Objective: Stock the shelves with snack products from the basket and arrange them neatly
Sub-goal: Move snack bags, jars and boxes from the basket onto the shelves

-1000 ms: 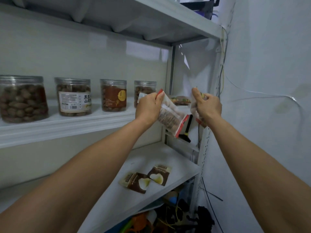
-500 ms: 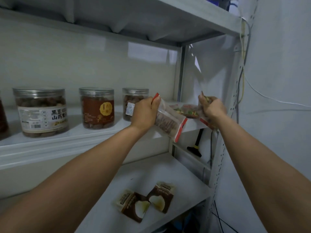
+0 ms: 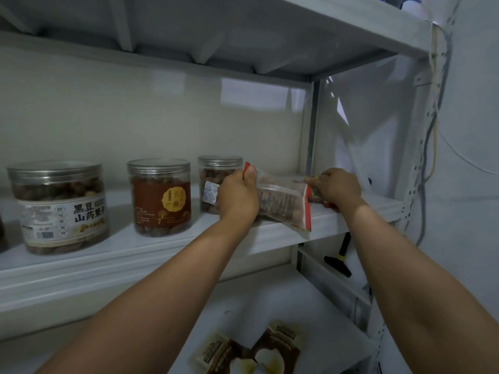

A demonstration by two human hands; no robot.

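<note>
Gripping 2 packets (image 3: 280,203) (image 3: 318,198), 2 hands (image 3: 239,197) (image 3: 337,184); 3 jars (image 3: 60,206) (image 3: 160,197) (image 3: 209,178).

White wall (image 3: 475,260), hanging cables (image 3: 434,147), soft light

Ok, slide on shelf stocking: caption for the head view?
Stocking: left hand holds a clear snack bag at the shelf front, by a jar; right hand holds a second packet.

Clear snack packet (image 3: 280,205) edged in red, held right of the fingers (image 3: 249,175) of the left hand (image 3: 237,202), jar (image 3: 162,201) left of them labelled brown with a yellow disc, farther jar (image 3: 62,209) labelled white with black characters, shelf (image 3: 162,256) painted white.
</note>
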